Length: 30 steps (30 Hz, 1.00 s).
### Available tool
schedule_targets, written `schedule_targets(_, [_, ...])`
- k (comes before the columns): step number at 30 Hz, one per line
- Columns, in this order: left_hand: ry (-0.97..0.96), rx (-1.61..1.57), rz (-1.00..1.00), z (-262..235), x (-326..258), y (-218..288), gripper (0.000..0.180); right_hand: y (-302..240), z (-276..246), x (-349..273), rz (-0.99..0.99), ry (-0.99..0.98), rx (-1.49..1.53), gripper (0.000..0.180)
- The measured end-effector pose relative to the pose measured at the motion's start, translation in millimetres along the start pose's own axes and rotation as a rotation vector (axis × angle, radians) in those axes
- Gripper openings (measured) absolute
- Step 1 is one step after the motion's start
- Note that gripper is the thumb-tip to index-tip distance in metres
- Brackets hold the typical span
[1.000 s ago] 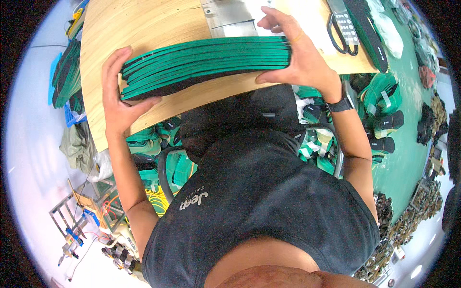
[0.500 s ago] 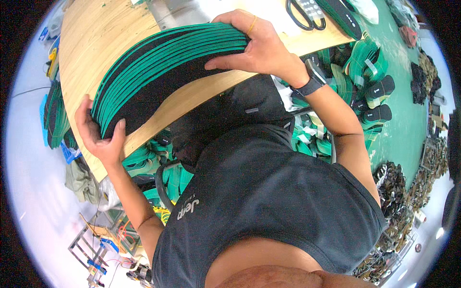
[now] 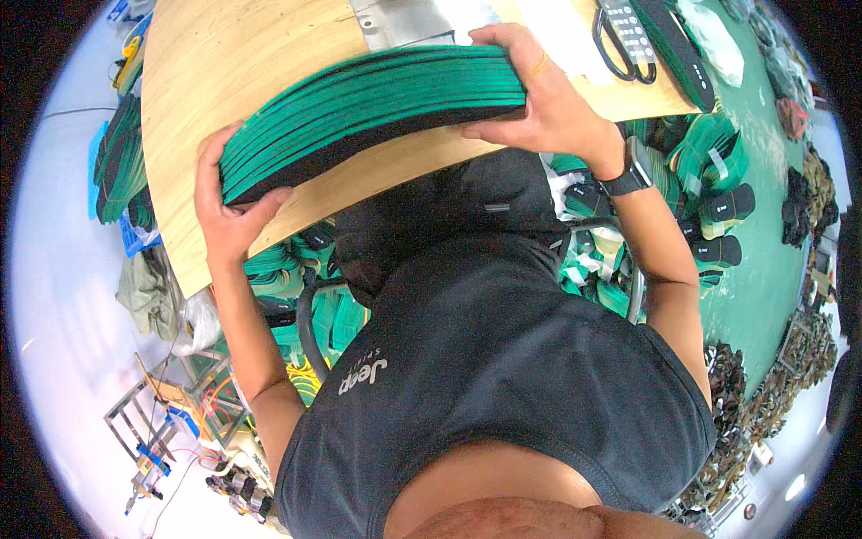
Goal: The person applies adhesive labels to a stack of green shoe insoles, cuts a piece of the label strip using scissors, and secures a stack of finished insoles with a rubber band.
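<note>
A thick stack of insoles (image 3: pixel 377 103), with green edges and a black lower face, spans the space between my hands above the near part of the wooden table. My left hand (image 3: pixel 232 199) grips its left end, thumb on the near side and fingers on the far side. Around the right end my right hand (image 3: pixel 548 101) is closed in the same way, with a dark watch (image 3: pixel 632 172) on that wrist. The layers lie pressed together in a curved row. Whether the stack touches the table cannot be made out.
The wooden table (image 3: pixel 215 67) carries a metal plate (image 3: pixel 395 22) at the back. A power strip (image 3: pixel 626 31) with a black cable and a black insole (image 3: pixel 673 49) lie at its right end. Bundles of insoles (image 3: pixel 718 211) cover the green floor at right; others hang at left (image 3: pixel 121 162).
The stack has become more level and its layers sit closer together. Both hands, still holding its ends, appear further right and the left one higher in view; the whole view has shifted.
</note>
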<state>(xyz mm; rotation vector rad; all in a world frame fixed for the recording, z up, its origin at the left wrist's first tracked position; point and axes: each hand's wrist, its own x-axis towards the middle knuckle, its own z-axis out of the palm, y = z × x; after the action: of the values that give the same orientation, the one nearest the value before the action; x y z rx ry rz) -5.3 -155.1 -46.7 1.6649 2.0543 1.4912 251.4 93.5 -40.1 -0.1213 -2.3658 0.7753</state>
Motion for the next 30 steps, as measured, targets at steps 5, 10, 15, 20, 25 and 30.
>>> schedule_targets(5, [0.064, -0.133, -0.236, -2.3, 10.5, 8.5, 0.055, -7.3, 0.0, 1.5, 0.305, -0.012, 0.245, 0.060])
schedule_targets(10, [-0.037, -0.102, -0.446, -12.8, 30.5, 5.5, 0.052, -25.1, -20.0, 35.7, 0.623, -0.123, 0.282, 0.038])
schedule_targets(15, [0.238, -0.390, -0.458, 1.3, 29.6, -16.0, 0.055, -0.8, 3.8, 10.8, 0.575, 0.214, 0.164, 0.062])
schedule_targets(20, [0.205, -0.502, -0.416, 18.0, 29.3, 4.4, 0.058, -5.7, 17.8, -0.2, 0.696, 0.281, 0.419, 0.075])
schedule_targets(25, [0.077, -0.242, -0.235, 13.5, 27.8, -8.7, 0.063, 4.3, 23.2, -10.0, 0.609, 0.380, 0.589, 0.069])
schedule_targets(30, [-0.022, -0.219, -0.237, 9.0, 17.9, -16.9, 0.086, -15.7, 3.4, -11.5, 0.601, 0.098, 0.468, 0.083])
